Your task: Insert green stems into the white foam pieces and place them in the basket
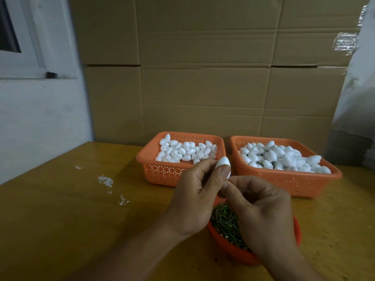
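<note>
Foam piece (223, 163) before two orange baskets (162, 171)

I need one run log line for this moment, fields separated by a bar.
left hand: holds foam piece | right hand: pinches at its base, stem hidden | green stems: in bowl below

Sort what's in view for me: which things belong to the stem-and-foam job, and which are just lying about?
Job: foam piece pinched in left hand; right hand; green stems in round bowl; left basket; right basket.

Lying about: white crumbs on table; cardboard boxes.
</note>
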Demonstrator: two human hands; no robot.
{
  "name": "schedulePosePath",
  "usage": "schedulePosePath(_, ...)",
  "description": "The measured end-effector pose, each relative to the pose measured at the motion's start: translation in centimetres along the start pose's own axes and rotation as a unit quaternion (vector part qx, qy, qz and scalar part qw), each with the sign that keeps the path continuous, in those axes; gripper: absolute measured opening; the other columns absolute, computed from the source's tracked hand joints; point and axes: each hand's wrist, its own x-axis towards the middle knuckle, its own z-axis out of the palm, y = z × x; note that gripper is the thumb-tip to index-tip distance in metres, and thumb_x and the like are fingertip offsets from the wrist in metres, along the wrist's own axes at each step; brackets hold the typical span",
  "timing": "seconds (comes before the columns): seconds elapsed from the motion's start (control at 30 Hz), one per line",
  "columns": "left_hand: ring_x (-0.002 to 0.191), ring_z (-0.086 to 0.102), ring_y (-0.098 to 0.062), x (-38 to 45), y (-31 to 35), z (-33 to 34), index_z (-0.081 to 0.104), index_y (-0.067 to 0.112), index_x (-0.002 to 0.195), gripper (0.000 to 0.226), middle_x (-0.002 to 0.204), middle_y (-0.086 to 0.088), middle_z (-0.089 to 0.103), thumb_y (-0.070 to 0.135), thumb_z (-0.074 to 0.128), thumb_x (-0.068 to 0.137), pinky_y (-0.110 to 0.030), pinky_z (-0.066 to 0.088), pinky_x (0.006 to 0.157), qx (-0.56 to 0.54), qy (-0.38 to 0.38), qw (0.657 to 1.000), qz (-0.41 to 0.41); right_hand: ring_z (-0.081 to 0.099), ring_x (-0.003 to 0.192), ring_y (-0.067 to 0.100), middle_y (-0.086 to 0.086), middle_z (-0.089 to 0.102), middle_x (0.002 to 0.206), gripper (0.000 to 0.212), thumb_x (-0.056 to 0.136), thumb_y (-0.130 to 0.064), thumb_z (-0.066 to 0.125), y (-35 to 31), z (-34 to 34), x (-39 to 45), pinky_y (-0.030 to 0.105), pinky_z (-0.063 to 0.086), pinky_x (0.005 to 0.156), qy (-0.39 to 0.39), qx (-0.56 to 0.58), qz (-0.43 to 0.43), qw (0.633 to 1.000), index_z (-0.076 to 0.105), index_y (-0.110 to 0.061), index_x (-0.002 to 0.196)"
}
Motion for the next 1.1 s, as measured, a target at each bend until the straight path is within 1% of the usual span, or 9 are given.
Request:
schedulePosePath(0.17,0.074,0.061,-0.005,0.0,-0.4,0.0,0.065,0.023,0.083,0.027,0.073,0.010,0.063,0.044,0.054,0.095,-0.023,0.050,0.070,-0.013,0.001,1.000,-0.009,0.073,0.065,0.010,-0.003,0.076,0.071,0.012,0.073,-0.033,0.073,0.0,-0.1,0.2,0.017,0.055,0.057,-0.010,0.017,0.019,1.000,0.079,-0.023,0.073)
schedulePosePath(0.23,0.070,0.056,-0.001,0.1,-0.6,0.1,0.064,0.018,0.080,0.037,0.069,0.013,0.058,0.048,0.049,0.097,-0.019,0.046,0.066,-0.007,0.007,1.000,-0.015,0.071,0.062,0.006,-0.002,0.076,0.069,0.011,0.076,-0.028,0.073,-0.1,-0.2,0.5,0.013,0.051,0.056,-0.020,0.020,0.023,0.999,0.078,-0.019,0.071)
schedulePosePath(0.3,0.073,0.054,0.001,0.1,-0.8,0.1,0.067,0.022,0.094,0.041,0.073,0.013,0.059,0.052,0.039,0.100,-0.016,0.045,0.068,-0.005,0.009,1.000,-0.024,0.068,0.058,0.003,0.000,0.075,0.068,0.009,0.080,-0.019,0.074,0.1,-0.4,0.9,0.013,0.050,0.055,-0.017,0.021,0.034,0.999,0.077,-0.016,0.072)
schedulePosePath(0.4,0.071,0.055,-0.007,0.0,-1.1,0.1,0.057,0.037,0.126,0.050,0.080,-0.005,0.059,0.063,0.032,0.092,-0.021,0.045,0.062,-0.003,0.012,0.999,-0.050,0.062,0.054,0.005,0.003,0.074,0.068,0.008,0.085,-0.016,0.074,0.7,-1.4,2.5,0.017,0.051,0.053,0.018,-0.016,0.059,0.998,0.076,-0.016,0.077)
schedulePosePath(0.57,0.066,0.054,-0.008,-0.6,-1.5,0.2,0.057,0.037,0.114,0.038,0.075,-0.001,0.058,0.060,0.033,0.097,-0.036,0.048,0.062,0.100,0.005,0.995,-0.022,0.065,0.062,0.004,-0.002,0.073,0.069,0.011,0.090,-0.016,0.071,2.4,-4.9,8.4,0.030,0.054,0.066,0.099,-0.156,0.061,0.981,0.075,-0.019,0.080)
schedulePosePath(0.67,0.065,0.056,-0.021,-0.9,-1.6,0.4,0.056,0.039,0.109,0.039,0.075,-0.006,0.056,0.065,0.030,0.094,-0.045,0.046,0.061,0.130,-0.018,0.991,-0.013,0.069,0.074,0.016,0.003,0.074,0.078,0.009,0.091,-0.016,0.069,4.0,-7.5,12.1,0.036,0.055,0.074,0.143,-0.233,0.073,0.959,0.077,-0.012,0.091)
schedulePosePath(0.73,0.066,0.057,-0.018,-1.0,-1.6,0.5,0.055,0.039,0.107,0.039,0.076,-0.003,0.057,0.066,0.029,0.095,-0.042,0.047,0.062,0.151,-0.021,0.988,0.002,0.070,0.078,0.020,0.005,0.075,0.082,0.013,0.092,-0.018,0.068,5.3,-9.1,14.0,0.040,0.058,0.078,0.162,-0.285,0.089,0.941,0.078,-0.011,0.096)
schedulePosePath(0.87,0.069,0.059,-0.011,-1.0,-1.9,0.6,0.056,0.037,0.107,0.041,0.075,0.009,0.058,0.066,0.029,0.096,-0.034,0.048,0.063,0.167,-0.019,0.986,0.005,0.070,0.083,0.030,0.011,0.076,0.085,0.015,0.091,-0.018,0.066,7.4,-10.9,16.4,0.046,0.057,0.085,0.182,-0.349,0.101,0.914,0.079,-0.010,0.089)
schedulePosePath(1.1,0.071,0.061,-0.009,-1.1,-2.3,0.7,0.055,0.040,0.105,0.045,0.076,0.010,0.060,0.074,0.026,0.094,-0.031,0.049,0.064,0.171,-0.030,0.985,-0.010,0.065,0.086,0.036,0.017,0.073,0.082,0.019,0.089,-0.020,0.066,9.5,-11.6,17.9,0.040,0.053,0.078,0.175,-0.417,0.132,0.882,0.079,-0.009,0.082)
